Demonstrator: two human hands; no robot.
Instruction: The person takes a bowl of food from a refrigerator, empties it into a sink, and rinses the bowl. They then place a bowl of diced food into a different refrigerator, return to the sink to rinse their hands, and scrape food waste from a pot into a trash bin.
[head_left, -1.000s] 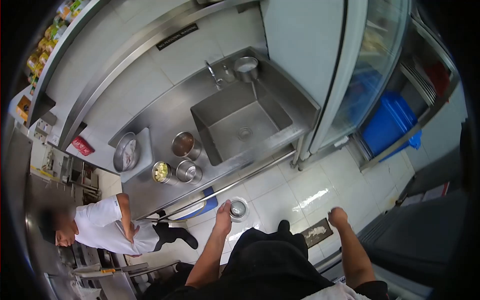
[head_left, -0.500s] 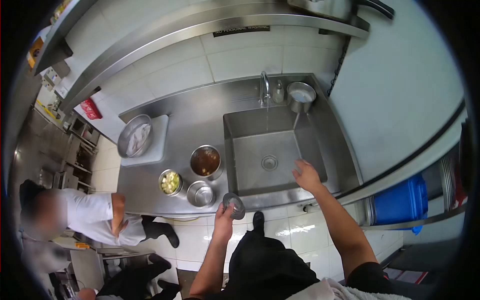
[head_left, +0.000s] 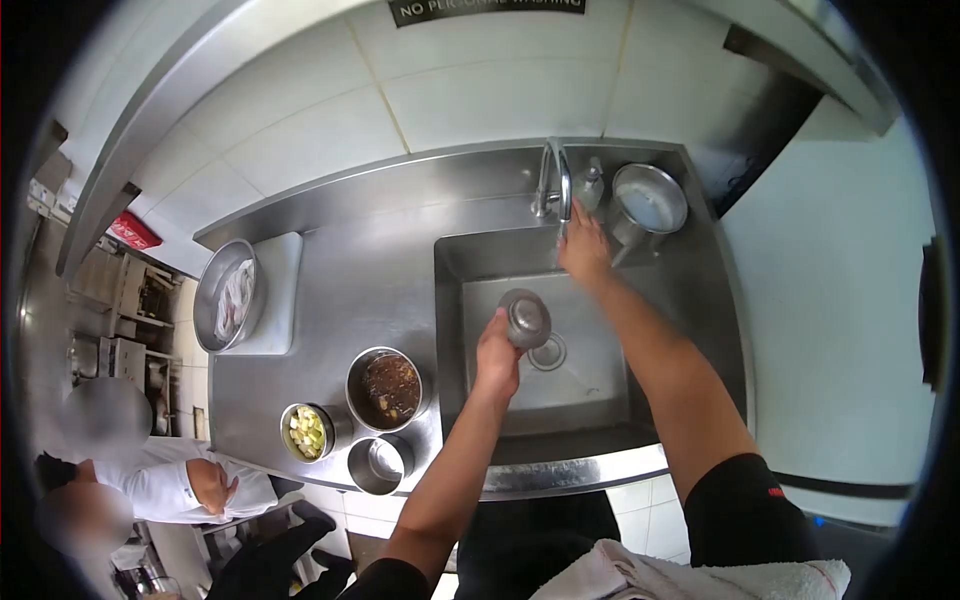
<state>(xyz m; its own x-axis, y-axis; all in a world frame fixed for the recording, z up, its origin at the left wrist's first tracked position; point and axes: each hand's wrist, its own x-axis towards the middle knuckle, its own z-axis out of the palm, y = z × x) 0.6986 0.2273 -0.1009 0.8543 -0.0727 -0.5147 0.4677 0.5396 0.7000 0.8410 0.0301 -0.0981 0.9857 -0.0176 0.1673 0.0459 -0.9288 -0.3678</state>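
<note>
My left hand (head_left: 497,355) grips a small round metal bowl (head_left: 527,316) by its edge, fingers hidden behind it, over the sink basin (head_left: 520,415). My right hand (head_left: 584,245) is under the curved faucet (head_left: 562,185), its fingers stretched up right at the spout. A soap bottle (head_left: 591,185) stands just behind that hand. To its right is a metal pot (head_left: 650,200) with whitish liquid inside.
Left of the sink, the steel counter holds a pot of brown sauce (head_left: 388,390), a container of chopped vegetables (head_left: 306,432) and an empty metal pot (head_left: 380,465). Farther left, a colander-like bowl (head_left: 226,297) rests on a white board (head_left: 278,295). People (head_left: 160,485) are at lower left.
My left hand has carried the metal bowl from the counter's front edge to over the sink. My right hand has moved from the basin's right side up to the faucet. The view has shifted closer.
</note>
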